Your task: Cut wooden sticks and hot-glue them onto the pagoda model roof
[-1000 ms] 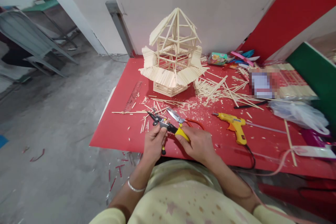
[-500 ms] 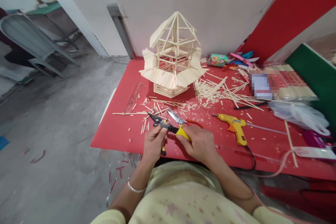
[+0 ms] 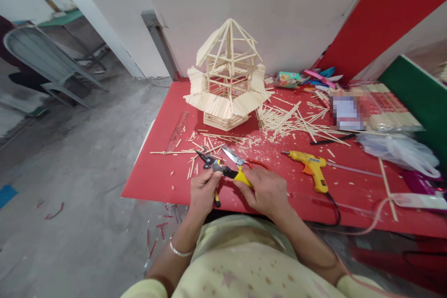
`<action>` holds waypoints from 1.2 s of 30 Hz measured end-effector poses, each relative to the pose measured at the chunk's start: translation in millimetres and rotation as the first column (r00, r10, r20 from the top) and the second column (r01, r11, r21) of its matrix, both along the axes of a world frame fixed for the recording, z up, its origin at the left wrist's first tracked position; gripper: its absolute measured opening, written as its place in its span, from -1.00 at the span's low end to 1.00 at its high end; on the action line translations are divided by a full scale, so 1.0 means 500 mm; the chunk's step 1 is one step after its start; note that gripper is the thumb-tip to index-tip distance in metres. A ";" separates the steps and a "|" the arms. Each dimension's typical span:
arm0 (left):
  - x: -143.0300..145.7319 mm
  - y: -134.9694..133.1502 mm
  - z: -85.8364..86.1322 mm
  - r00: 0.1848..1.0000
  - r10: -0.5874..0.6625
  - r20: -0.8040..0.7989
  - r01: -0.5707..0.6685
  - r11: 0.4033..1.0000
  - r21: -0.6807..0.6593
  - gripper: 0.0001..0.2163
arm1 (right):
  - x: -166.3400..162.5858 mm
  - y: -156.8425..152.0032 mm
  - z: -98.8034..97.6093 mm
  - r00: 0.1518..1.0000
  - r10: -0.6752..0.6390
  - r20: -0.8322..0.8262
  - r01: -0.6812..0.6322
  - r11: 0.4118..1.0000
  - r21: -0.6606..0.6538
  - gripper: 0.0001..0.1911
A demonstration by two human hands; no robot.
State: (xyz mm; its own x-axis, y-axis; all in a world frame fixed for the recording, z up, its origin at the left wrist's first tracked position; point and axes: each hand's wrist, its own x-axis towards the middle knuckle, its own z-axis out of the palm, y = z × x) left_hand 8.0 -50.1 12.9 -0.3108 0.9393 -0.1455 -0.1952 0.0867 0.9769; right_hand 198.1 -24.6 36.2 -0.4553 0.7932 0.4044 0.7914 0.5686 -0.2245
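My right hand (image 3: pixel 264 192) is closed round the yellow handles of a pair of cutting pliers (image 3: pixel 223 170), whose black jaws point left. My left hand (image 3: pixel 203 191) pinches at the jaws, fingers pressed together; what it holds there is too small to make out. Both hands hover over the near edge of the red table (image 3: pixel 153 177). Just beyond them lies a pair of scissors with red handles (image 3: pixel 240 158). A stick-built house model (image 3: pixel 227 79) stands at the table's far side.
A yellow glue gun (image 3: pixel 312 166) with a black cord lies right of my hands. Loose sticks (image 3: pixel 296 121) and offcuts litter the table; a ruler (image 3: pixel 177 130) lies at the left. Packets and plastic bags (image 3: pixel 398 151) crowd the right. A grey chair (image 3: pixel 45 63) stands on the floor, left.
The view has shifted slightly; my hands and the pliers stay almost where they were.
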 end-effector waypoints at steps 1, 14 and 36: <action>0.001 0.000 0.000 1.000 0.002 0.015 -0.002 1.000 -0.002 -0.75 | 0.000 0.000 0.000 1.000 -0.003 0.006 0.003 1.000 0.014 -0.59; 0.012 0.001 0.009 0.997 -0.036 0.072 0.041 0.997 -0.071 -0.65 | -0.007 -0.001 0.006 0.996 -0.004 -0.088 -0.006 0.994 -0.110 -0.64; 0.022 0.019 0.054 0.970 0.029 0.243 0.006 0.990 -0.140 -0.52 | 0.030 0.041 -0.006 0.943 -0.298 -0.147 0.287 0.953 -0.091 -0.60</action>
